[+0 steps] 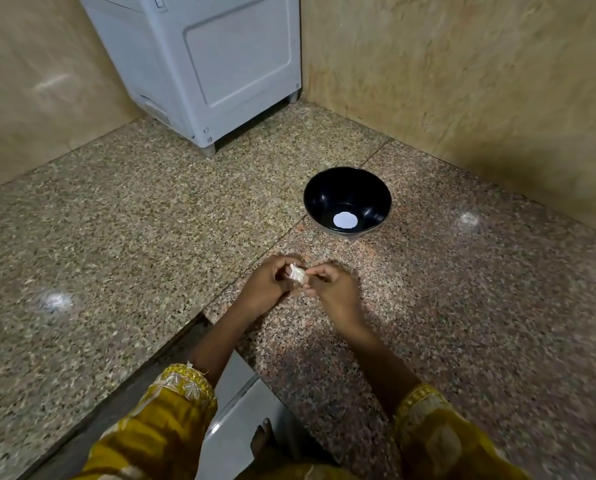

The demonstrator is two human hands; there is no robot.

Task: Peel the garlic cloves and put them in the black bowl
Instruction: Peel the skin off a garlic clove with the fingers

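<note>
Garlic held between both hands, bowl just ahead.
The left hand curls its fingers round the garlic, which is white and papery with skin flaring at the top. The right hand pinches its right side with fingertips close together. The bowl lies beyond the fingertips, slightly right and nearer the right hand. I cannot tell the garlic's long axis.
</note>
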